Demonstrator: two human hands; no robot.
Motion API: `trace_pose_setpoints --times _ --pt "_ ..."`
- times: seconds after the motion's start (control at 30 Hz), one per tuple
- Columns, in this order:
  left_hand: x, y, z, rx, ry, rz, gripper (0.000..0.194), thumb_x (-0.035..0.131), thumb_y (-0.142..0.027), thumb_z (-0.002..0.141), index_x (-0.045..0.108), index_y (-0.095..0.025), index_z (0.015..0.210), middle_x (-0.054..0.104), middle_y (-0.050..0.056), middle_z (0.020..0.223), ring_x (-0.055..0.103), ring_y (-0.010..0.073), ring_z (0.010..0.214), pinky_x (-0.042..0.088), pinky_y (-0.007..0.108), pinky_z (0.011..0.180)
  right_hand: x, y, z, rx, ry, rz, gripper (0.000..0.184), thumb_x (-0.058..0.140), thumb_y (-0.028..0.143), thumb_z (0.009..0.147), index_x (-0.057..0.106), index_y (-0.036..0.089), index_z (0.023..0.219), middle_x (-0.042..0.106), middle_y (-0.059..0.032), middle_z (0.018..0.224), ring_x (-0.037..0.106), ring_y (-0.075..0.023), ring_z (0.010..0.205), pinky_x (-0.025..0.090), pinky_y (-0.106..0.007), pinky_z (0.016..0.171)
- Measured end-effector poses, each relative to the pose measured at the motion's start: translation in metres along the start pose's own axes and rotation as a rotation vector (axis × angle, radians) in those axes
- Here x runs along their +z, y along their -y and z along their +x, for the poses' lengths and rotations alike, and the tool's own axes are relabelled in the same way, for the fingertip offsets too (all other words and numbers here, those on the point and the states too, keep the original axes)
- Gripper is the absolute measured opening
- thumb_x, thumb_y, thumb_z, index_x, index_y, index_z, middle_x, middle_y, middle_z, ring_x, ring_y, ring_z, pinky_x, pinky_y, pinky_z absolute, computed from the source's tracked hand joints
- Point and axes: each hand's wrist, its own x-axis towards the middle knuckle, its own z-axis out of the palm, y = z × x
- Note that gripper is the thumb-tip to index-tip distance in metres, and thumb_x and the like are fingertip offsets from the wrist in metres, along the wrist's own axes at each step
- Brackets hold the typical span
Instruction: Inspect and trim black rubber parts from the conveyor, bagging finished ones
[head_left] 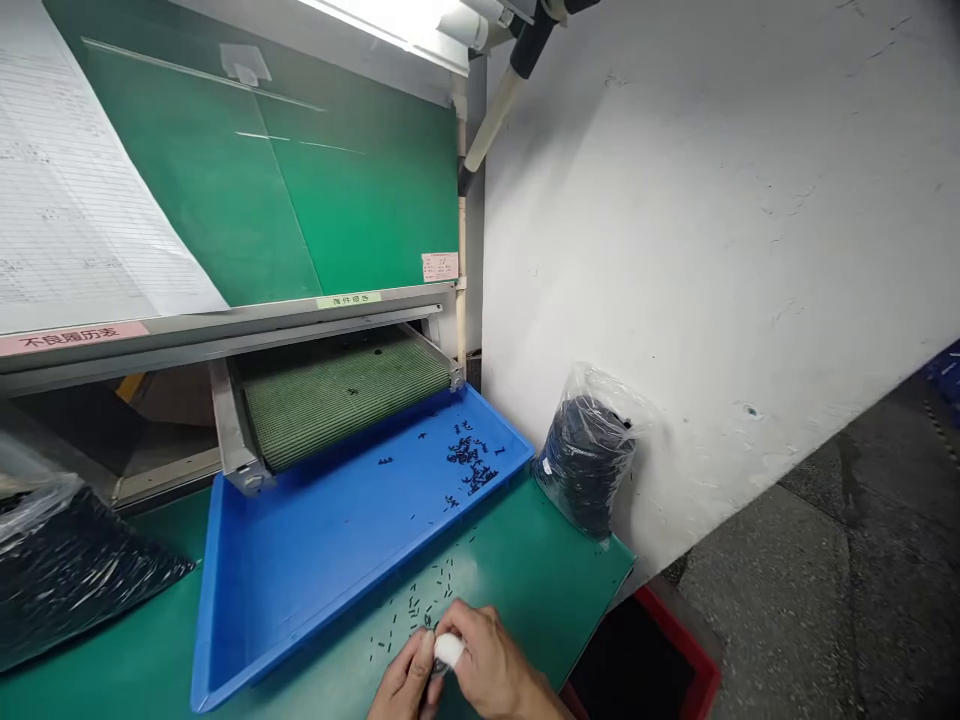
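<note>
At the front edge of the green tabletop, my left hand (409,678) and my right hand (491,662) meet with fingers closed. Between them is a small dark piece (439,667), mostly hidden by the fingers; its kind cannot be made out. A white wrap (449,650), perhaps a finger cover, sits at the right hand's thumb or finger. Just beyond the fingertips, many tiny black strips (414,605) lie scattered on the table. Past them stands a blue tray (315,560), with a heap of small black parts (471,460) in its far right portion.
A green ribbed conveyor belt (345,395) ends over the tray's back. Clear bags of dark parts stand at right (589,465) and left (75,575). A white wall (712,250) borders the right side. Below the table edge is a red bin (697,650).
</note>
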Motion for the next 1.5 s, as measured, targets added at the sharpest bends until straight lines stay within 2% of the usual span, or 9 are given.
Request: trace_pose_setpoints --times 0.13,0.2,0.37,0.47,0.6,0.7,1.03,1.3,1.5 --pt "0.017 -0.008 -0.006 0.064 0.068 -0.121 0.039 0.067 -0.054 0.07 0.056 -0.016 0.074 0.041 -0.008 0.045 0.028 0.0032 0.036 0.019 0.014 0.034 -0.019 -0.004 0.006 0.046 -0.114 -0.115 0.032 0.043 0.009 0.076 0.058 0.024 0.101 0.067 -0.0007 0.078 0.06 -0.0149 0.07 0.037 -0.023 0.06" --pt "0.017 -0.01 -0.004 0.07 0.093 -0.262 0.038 0.07 -0.045 0.071 0.06 -0.016 0.094 0.046 -0.008 0.047 0.033 0.0036 0.035 0.021 0.014 0.035 -0.024 -0.012 0.009 0.044 -0.125 -0.173 0.029 0.041 0.01 0.079 0.058 0.023 0.099 0.067 -0.0025 0.078 0.061 -0.0165 0.07 0.036 -0.024 0.061" --pt "0.005 -0.006 0.001 0.014 0.035 -0.614 0.019 0.067 -0.025 0.077 0.063 -0.012 0.09 0.066 0.005 0.072 0.064 0.012 0.06 0.045 0.017 0.048 -0.018 -0.029 0.005 -0.009 -0.062 -0.149 0.023 0.038 0.024 0.088 0.059 0.022 0.096 0.065 -0.0026 0.073 0.059 -0.0183 0.065 0.036 -0.027 0.058" --pt "0.003 -0.002 0.0 -0.011 0.047 -0.783 0.016 0.057 -0.025 0.084 0.063 -0.011 0.088 0.069 0.011 0.091 0.067 0.021 0.088 0.054 0.028 0.072 -0.015 -0.021 -0.005 -0.076 -0.1 -0.063 0.022 0.04 0.027 0.089 0.059 0.023 0.099 0.065 -0.0022 0.082 0.059 -0.0168 0.072 0.042 -0.026 0.063" --pt "0.007 -0.002 -0.002 -0.001 0.151 -0.927 0.032 0.047 -0.034 0.09 0.066 -0.008 0.088 0.07 0.014 0.096 0.065 0.0234 0.095 0.05 0.035 0.085 -0.011 0.001 -0.009 -0.142 -0.032 -0.044 0.029 0.046 0.025 0.085 0.057 0.027 0.112 0.064 -0.0025 0.094 0.061 -0.0165 0.08 0.046 -0.026 0.066" --pt "0.01 -0.005 -0.004 0.026 0.203 -0.964 0.039 0.042 -0.038 0.092 0.066 -0.008 0.094 0.07 0.015 0.096 0.063 0.0254 0.099 0.045 0.039 0.093 -0.002 0.012 -0.004 -0.136 -0.004 -0.118 0.042 0.05 0.022 0.081 0.051 0.028 0.122 0.062 -0.0034 0.106 0.062 -0.0183 0.088 0.049 -0.028 0.068" --pt "0.004 -0.008 -0.002 0.023 0.233 -1.12 0.042 0.04 -0.041 0.092 0.061 -0.007 0.106 0.066 0.017 0.112 0.056 0.0281 0.114 0.035 0.042 0.103 0.018 0.011 -0.002 -0.118 -0.049 0.095 0.024 0.046 0.023 0.085 0.057 0.022 0.106 0.064 -0.0025 0.088 0.058 -0.0152 0.073 0.048 -0.026 0.065" --pt "0.002 -0.002 0.004 0.002 0.255 -0.925 0.047 0.042 -0.046 0.09 0.064 -0.007 0.103 0.07 0.017 0.101 0.059 0.0271 0.107 0.037 0.039 0.1 0.011 0.017 0.008 -0.156 0.127 0.025 0.038 0.038 0.017 0.084 0.055 0.026 0.116 0.063 -0.0051 0.107 0.058 -0.019 0.094 0.048 -0.031 0.076" --pt "-0.001 -0.006 0.003 -0.052 0.218 -0.884 0.048 0.045 -0.051 0.088 0.063 -0.01 0.104 0.07 0.014 0.098 0.064 0.0228 0.091 0.043 0.034 0.088 0.007 0.024 0.017 -0.098 0.173 -0.053 0.017 0.045 0.019 0.08 0.057 0.024 0.089 0.063 0.0005 0.083 0.055 -0.0161 0.075 0.042 -0.027 0.062"
